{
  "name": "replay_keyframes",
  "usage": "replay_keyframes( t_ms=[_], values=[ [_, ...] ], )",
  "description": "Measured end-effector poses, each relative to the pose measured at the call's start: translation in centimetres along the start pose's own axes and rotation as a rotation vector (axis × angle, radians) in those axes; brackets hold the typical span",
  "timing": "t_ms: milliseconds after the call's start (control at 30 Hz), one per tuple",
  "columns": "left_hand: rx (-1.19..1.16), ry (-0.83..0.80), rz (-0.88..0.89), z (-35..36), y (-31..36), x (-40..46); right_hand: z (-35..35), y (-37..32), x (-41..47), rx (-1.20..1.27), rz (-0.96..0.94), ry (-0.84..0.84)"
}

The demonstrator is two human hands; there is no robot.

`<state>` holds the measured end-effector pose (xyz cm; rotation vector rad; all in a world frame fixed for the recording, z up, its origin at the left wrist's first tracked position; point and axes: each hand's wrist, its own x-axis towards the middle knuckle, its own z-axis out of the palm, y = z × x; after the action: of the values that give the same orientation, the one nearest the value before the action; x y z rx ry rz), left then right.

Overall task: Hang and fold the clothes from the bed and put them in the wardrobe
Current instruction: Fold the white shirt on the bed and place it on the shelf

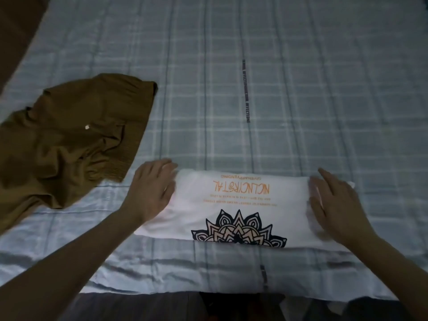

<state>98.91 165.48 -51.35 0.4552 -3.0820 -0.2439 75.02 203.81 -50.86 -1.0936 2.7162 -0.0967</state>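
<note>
Clothes lie on the bed [301, 89], which has a blue checked sheet: a folded white T-shirt [231, 205] with orange lettering and a black mandala print sits near its front edge. The left hand [152, 188] and right hand [335, 202] rest flat, fingers straight, on its two ends. A crumpled brown garment [69, 140] lies just left.

Inventory as recorded: white printed T-shirt [238, 205], folded: 1. Brown garment [69, 144], crumpled: 1; further brown cloth [16, 31] at top-left corner: 1, same kind or not could not be told. Checked bedsheet [301, 89]: 1. Hands: 2, left hand [150, 188], right hand [335, 205].
</note>
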Motion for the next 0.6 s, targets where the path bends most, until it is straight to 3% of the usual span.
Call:
replay_keyframes(
  t_ms=[100,200,333,433,600],
  values=[
    [0.069,-0.114,-0.064,1.9,0.3,2.3,1.6,0.7,1.6,-0.017,0.109,-0.043],
    [0.142,-0.240,-0.060,1.5,-0.2,4.5,1.7,1.8,2.8,-0.117,0.073,-0.053],
    [0.204,-0.120,0.055,0.0,-1.9,5.4,-1.6,4.5,4.3,-0.112,-0.012,-0.194],
    [0.225,-0.089,0.085,0.5,-2.5,5.3,-2.4,5.7,4.9,-0.149,-0.034,-0.163],
    [0.251,-0.045,-0.117,2.4,-0.7,5.0,1.1,4.8,5.2,-0.127,0.028,-0.118]
  ],
)
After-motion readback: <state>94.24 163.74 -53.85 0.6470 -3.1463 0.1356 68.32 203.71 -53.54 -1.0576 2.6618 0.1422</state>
